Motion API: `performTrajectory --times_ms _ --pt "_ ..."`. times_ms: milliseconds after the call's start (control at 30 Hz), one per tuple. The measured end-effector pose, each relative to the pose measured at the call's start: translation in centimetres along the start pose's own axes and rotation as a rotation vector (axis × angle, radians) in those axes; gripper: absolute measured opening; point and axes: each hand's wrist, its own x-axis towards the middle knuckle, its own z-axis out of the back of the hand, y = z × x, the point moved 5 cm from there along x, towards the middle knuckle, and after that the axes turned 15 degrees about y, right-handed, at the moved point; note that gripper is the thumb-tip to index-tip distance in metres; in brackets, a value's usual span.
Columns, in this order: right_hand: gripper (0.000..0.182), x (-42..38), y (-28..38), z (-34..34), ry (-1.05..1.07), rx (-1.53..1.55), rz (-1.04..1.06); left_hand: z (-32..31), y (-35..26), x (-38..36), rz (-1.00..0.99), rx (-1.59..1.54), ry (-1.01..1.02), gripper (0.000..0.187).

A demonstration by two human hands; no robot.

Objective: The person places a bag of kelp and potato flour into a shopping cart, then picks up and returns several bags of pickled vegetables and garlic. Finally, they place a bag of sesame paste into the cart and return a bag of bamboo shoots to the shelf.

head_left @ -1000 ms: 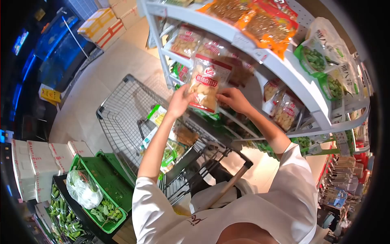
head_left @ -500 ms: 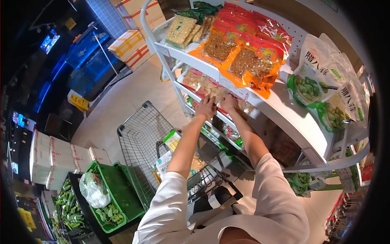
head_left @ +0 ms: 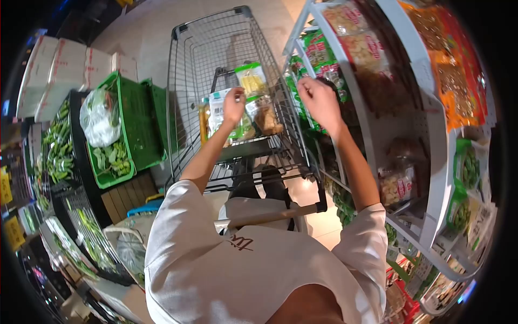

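My left hand [head_left: 234, 107] hovers over the shopping cart [head_left: 181, 81], its fingers loosely bent with a gap between them and nothing visible held. Below and around it in the cart lie a white package with green print [head_left: 217, 103], a green and yellow packet [head_left: 251, 80] and a clear bag of brown food [head_left: 265, 117]. My right hand [head_left: 321, 103] is raised between the cart and the shelf rack, fingers curled in and nothing showing in them. Green and red packets [head_left: 319, 49] on a lower shelf are close beyond it.
The white shelf rack [head_left: 372, 116] stands on my right with bagged pale food [head_left: 367, 51] and orange packs [head_left: 453, 89]. To the left are a green crate [head_left: 143, 124] holding leafy vegetables, white foam boxes [head_left: 67, 73] and trays of green vegetables [head_left: 56, 143].
Both hands have come away from the bags on the rack; the left is now over the cart. My view has turned downward, with the cart higher and the rack farther right.
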Motion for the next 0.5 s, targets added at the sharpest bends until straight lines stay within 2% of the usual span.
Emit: performTrajectory --times_ms 33,67,100,133,167,200,233,300,333,400,433,500 --pt "0.021 0.8 0.9 -3.1 0.12 0.064 -0.015 2.6 4.2 -1.4 0.192 -0.014 -0.02 0.02" --pt "0.024 1.9 0.6 -6.8 0.243 0.07 -0.03 5.1 7.0 -2.8 0.301 0.132 0.008 0.023" --pt "0.027 2.8 -0.3 -11.0 0.364 0.073 -0.047 6.3 14.3 -3.8 0.463 0.111 0.082 0.03" --pt "0.03 3.7 -0.8 -14.6 0.465 0.155 -0.064 7.9 16.0 -5.5 0.618 0.204 0.096 0.037" --pt "0.033 4.5 -1.9 -18.4 0.563 0.236 -0.085 8.6 20.6 -6.8 0.743 0.127 0.135 0.042" --pt "0.039 5.8 -5.7 -24.1 0.674 0.375 -0.106 9.1 20.8 -7.6 0.79 0.141 0.162 0.043" --pt "0.042 6.2 -6.1 -26.3 0.641 0.435 -0.121 9.5 20.8 -8.6 0.833 0.157 0.192 0.045" --pt "0.058 6.8 -10.7 -32.4 0.687 0.544 -0.316 9.0 20.8 -9.2 0.838 0.19 0.285 0.049" --pt "0.056 6.9 -12.3 -34.2 0.658 0.422 -0.341 7.7 22.9 -9.0 0.859 0.192 0.422 0.06" --pt "0.053 7.0 -14.4 -36.7 0.594 0.179 -0.386 5.7 22.2 -8.8 0.763 0.23 0.525 0.075" --pt "0.06 6.7 -13.6 -36.7 0.625 0.239 -0.463 5.7 18.8 -8.0 0.763 0.236 0.816 0.085" --pt "0.063 6.2 -13.8 -39.1 0.588 0.169 -0.465 4.9 20.1 -8.2 0.759 0.259 0.719 0.09"
